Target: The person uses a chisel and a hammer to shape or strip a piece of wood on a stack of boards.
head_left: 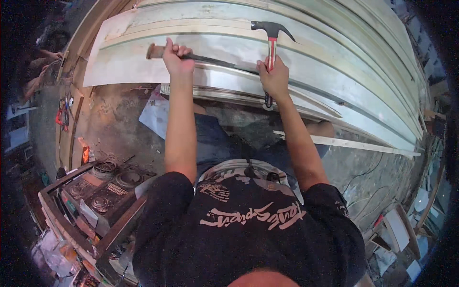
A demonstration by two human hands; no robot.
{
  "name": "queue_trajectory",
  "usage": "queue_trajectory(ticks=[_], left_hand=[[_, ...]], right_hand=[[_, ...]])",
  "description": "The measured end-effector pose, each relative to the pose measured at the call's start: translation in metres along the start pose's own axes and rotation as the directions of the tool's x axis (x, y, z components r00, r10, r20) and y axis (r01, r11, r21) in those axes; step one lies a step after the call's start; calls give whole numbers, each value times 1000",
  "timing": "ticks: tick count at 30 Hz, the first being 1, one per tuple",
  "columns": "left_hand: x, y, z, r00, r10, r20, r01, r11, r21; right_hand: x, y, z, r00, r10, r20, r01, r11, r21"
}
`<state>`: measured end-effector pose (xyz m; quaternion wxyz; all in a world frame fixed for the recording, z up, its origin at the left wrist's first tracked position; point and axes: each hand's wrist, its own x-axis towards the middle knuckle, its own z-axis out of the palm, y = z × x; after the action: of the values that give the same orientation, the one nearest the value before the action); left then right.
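My right hand is closed round the handle of a claw hammer, whose black head points up and away over the pale boards. Its handle is red and white, with a dark end showing below my fist. My left hand grips a long dark metal bar near its wide, rusty brown end, the thumb pointing up. The bar slants to the right, and its far tip comes close to my right hand. Beneath both hands lie long pale wooden boards with greenish strips; whether the bar touches them I cannot tell.
A loose wooden strip juts out at the right. On the left, a wooden frame surrounds dusty round-faced equipment. Red-handled pliers are beside a plank at the far left. Thin cables run along the floor; another person's hand shows at the left edge.
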<state>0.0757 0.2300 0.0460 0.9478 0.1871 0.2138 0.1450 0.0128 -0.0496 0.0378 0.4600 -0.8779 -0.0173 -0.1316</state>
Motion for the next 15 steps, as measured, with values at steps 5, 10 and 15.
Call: queue_trajectory(ticks=[5,10,15], left_hand=[[-39,-38,40,894,298,335,-428,787,443],[-134,-105,87,379,-366,850,-878,148,455],[-150,-109,103,272,-446,852,-948,27,317]], right_hand=[[1,3,-6,998,64,14,-65,998,18],[5,23,3,921,-370,-119,368,929,-34],[7,27,8,885,-453,-107,451,891,-41]])
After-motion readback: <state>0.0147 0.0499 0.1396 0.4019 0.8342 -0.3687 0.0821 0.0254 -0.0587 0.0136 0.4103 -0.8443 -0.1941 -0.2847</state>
